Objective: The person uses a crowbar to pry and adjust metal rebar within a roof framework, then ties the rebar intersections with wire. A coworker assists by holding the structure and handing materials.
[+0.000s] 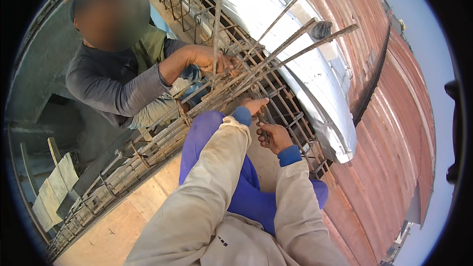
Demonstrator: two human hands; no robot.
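Observation:
My right hand [275, 137] is closed around a dark, slim-handled metal tool [266, 116], whose far end reaches up among the steel bars; its exact kind is hard to make out. Just above and left of it, my left hand [255, 105] is at the edge of the rebar cage [283, 99], fingers bent together. What lies in those fingers is too small to tell. Long rusty bars [276, 59] run through the joint in front of both hands, some with ends sticking up past the cage.
Across the bars, a co-worker in a dark grey shirt [111, 86] has both hands at the same joint. Silvery sheeting [315, 113] edges the cage, with a red corrugated roof [394, 133] beyond. Plywood [133, 212] lies at lower left; an upright bar [218, 24] stands ahead.

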